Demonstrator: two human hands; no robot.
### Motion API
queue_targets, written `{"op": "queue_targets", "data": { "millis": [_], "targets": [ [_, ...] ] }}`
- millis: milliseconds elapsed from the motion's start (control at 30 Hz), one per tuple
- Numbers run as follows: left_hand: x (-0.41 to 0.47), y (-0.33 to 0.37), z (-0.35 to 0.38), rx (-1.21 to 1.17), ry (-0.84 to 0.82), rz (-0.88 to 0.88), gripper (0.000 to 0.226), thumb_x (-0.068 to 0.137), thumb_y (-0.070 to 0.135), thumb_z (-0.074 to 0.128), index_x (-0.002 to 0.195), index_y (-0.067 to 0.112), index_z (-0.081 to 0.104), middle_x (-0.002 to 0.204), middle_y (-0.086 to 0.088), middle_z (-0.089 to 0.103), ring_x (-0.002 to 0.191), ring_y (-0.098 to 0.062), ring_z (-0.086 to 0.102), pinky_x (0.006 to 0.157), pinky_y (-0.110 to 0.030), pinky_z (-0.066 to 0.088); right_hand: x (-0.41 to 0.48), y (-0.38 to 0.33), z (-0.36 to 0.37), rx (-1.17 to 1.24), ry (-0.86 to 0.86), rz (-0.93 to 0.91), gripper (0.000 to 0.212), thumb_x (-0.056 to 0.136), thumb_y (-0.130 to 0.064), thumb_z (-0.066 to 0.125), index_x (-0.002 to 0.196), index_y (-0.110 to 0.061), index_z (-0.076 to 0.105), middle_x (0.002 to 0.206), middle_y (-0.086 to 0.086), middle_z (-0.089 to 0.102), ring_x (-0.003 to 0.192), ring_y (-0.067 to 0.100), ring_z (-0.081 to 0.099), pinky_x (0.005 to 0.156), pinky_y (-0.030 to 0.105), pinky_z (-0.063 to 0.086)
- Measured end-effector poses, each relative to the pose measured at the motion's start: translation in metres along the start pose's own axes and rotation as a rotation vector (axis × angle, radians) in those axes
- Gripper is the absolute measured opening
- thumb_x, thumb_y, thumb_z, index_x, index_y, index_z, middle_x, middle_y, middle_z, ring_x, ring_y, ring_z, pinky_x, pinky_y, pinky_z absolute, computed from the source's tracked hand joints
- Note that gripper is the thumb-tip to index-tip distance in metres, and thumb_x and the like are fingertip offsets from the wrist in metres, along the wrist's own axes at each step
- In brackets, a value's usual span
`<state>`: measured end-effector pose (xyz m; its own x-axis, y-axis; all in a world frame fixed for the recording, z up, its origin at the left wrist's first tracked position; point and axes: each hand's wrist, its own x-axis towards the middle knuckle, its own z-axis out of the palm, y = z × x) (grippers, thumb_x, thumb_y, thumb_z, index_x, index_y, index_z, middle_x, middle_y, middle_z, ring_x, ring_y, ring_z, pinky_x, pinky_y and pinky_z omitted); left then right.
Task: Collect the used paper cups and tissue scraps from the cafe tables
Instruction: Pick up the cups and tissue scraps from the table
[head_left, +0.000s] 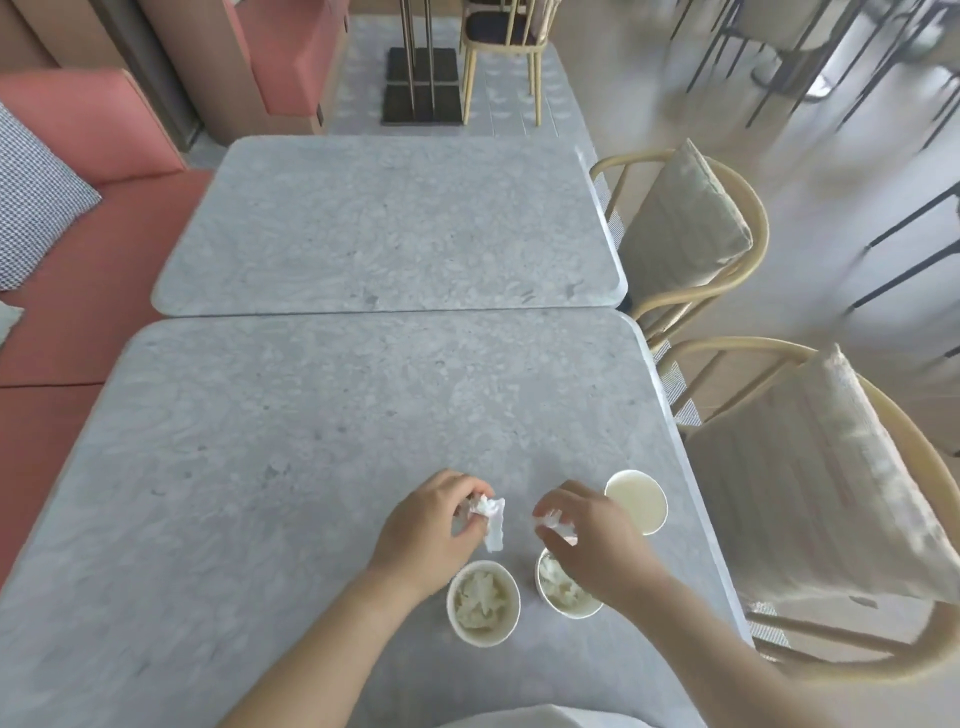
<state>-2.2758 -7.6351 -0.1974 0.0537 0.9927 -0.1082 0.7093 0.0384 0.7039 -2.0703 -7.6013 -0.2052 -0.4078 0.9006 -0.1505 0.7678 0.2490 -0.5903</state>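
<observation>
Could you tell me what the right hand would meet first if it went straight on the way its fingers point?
Probably the tissue scrap hanging from the left hand: the right hand points leftward at it across a bare gap of table. Their heights are hard to compare.

three white paper cups (483, 603) lower right of frame, upright; two hold tissue. two crumpled scraps (491, 517) above them.

The left hand (426, 535) is pinching a tissue scrap (491, 519), which is hanging from its fingertips. The right hand (587, 540) is pinching a second scrap (553, 522). A filled cup (483, 605) is standing on the table (260, 467) just nearer than the left grip. Another filled cup (563, 592) is sitting under the right grip, with an empty cup (636, 501) just right of it.
</observation>
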Motion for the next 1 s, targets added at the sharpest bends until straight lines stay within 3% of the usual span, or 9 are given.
{"op": "queue_targets", "data": {
  "millis": [100,267,600,800,1000],
  "targets": [
    [-0.012,0.012,0.003,0.037,-0.065,0.049,0.016,0.082,0.028,0.060,0.096,0.036,0.060,0.095,0.017,0.056,0.083,0.001,0.054,0.073,-0.019,0.046,-0.016,-0.001,-0.001,0.027,0.031,0.007,0.012,0.080,-0.021,0.065,0.089,-0.028,0.064,0.086,-0.019,0.054,0.076,0.004,0.054,0.068,0.022,0.047],
    [-0.024,0.025,0.016,0.083,-0.114,0.063,0.017,0.081,0.031,0.058,0.098,0.037,0.057,0.099,0.017,0.056,0.082,0.000,0.054,0.073,-0.021,0.045,-0.034,0.001,0.000,0.003,0.035,0.020,0.015,0.079,-0.018,0.064,0.092,-0.027,0.064,0.091,-0.014,0.058,0.081,0.009,0.056,0.070,0.028,0.049],
    [-0.005,0.050,0.048,0.107,-0.173,0.107,0.020,0.082,0.030,0.056,0.101,0.037,0.057,0.106,0.016,0.056,0.086,-0.004,0.056,0.075,-0.025,0.047,-0.057,0.020,-0.012,-0.027,0.077,0.141,0.025,0.078,-0.019,0.063,0.100,-0.031,0.060,0.095,-0.019,0.051,0.081,0.008,0.056,0.066,0.027,0.049],
    [-0.003,0.051,0.064,0.190,-0.304,0.143,0.041,0.080,0.031,0.059,0.119,0.036,0.048,0.120,0.016,0.047,0.106,-0.010,0.053,0.078,-0.025,0.045,-0.066,0.030,-0.017,-0.074,0.108,0.193,0.026,0.079,-0.024,0.063,0.103,-0.032,0.059,0.103,-0.019,0.054,0.083,0.006,0.056,0.061,0.022,0.045],
    [-0.007,0.030,0.053,0.240,-0.252,0.158,0.036,0.085,0.036,0.054,0.120,0.034,0.049,0.119,0.014,0.047,0.110,-0.010,0.051,0.086,-0.030,0.046,-0.057,0.024,-0.016,-0.071,0.107,0.154,0.019,0.080,-0.026,0.060,0.098,-0.033,0.059,0.100,-0.019,0.054,0.082,0.007,0.057,0.060,0.026,0.048]
  ]
}}
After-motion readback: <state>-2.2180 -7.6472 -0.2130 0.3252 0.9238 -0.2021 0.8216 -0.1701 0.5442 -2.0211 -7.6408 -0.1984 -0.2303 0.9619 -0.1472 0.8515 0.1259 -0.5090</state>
